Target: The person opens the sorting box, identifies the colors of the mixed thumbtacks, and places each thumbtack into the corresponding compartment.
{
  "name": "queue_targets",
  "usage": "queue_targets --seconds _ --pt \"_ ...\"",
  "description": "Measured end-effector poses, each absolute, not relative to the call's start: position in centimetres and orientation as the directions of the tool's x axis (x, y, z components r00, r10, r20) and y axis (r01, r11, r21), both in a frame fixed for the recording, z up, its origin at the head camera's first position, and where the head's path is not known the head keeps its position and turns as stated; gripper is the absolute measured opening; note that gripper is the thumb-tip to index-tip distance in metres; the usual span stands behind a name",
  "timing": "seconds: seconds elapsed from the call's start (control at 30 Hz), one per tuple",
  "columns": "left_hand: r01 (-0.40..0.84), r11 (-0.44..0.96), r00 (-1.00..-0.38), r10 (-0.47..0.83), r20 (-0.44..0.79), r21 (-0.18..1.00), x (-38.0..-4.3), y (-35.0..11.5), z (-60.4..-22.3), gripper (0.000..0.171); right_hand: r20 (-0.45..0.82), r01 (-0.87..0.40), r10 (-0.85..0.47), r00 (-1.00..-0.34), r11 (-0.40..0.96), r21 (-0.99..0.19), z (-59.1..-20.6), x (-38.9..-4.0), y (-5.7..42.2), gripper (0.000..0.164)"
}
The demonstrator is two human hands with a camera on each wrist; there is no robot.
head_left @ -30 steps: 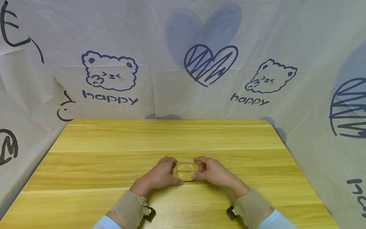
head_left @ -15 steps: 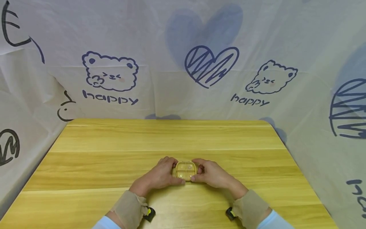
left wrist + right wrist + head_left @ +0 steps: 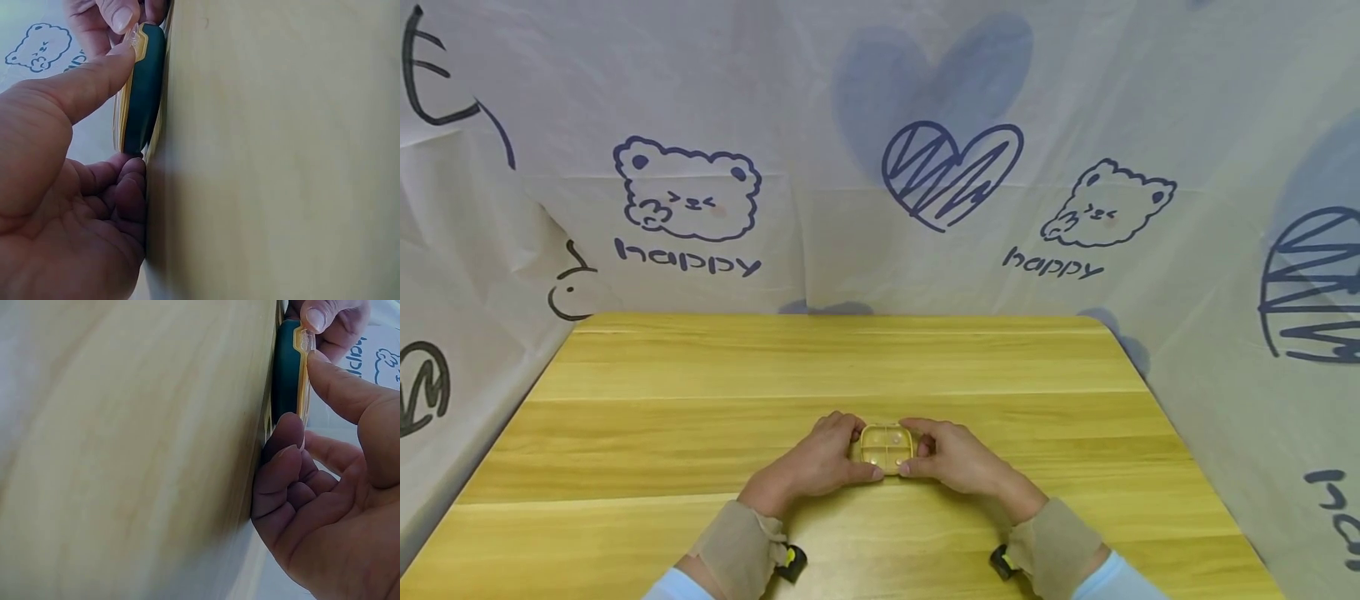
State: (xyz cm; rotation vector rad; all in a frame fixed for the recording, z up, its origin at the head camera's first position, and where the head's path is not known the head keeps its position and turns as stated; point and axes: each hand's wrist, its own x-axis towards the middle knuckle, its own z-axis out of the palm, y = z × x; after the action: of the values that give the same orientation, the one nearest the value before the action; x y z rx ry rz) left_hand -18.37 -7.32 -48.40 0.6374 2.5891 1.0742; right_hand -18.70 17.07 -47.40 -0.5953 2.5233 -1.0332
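Note:
A small pill box (image 3: 887,448) sits on the table, its see-through yellow lid down over four-way divided compartments with small pale pieces inside. In the left wrist view the box (image 3: 144,87) shows a dark teal base, a yellow rim and a front latch. My left hand (image 3: 827,454) grips its left side, thumb at the near edge and fingers at the far corner. On the right side my right hand (image 3: 958,454) holds it likewise. Both thumbs meet close to the latch, as the right wrist view of the box (image 3: 287,372) also shows. Fingers partly hide the sides.
The wooden table (image 3: 700,358) spreads around the hands, with rounded far corners. A white cloth (image 3: 835,242) with bear and heart drawings hangs behind it and along both sides. Each wrist bears a beige band with a small black camera (image 3: 792,564).
The right fingers have closed in on the box's right side, and both thumbs have come closer together at the near edge. The lid's glare has gone, so the dividers show more clearly.

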Motion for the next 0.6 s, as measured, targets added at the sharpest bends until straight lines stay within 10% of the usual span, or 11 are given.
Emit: queue_targets --seconds 0.6 --pt "0.288 0.627 -0.873 0.483 -0.072 0.724 -18.62 -7.01 -48.49 0.064 -0.145 -0.263 -0.502 -0.853 0.653 -0.71 -47.32 -18.53 17.02 0.068"
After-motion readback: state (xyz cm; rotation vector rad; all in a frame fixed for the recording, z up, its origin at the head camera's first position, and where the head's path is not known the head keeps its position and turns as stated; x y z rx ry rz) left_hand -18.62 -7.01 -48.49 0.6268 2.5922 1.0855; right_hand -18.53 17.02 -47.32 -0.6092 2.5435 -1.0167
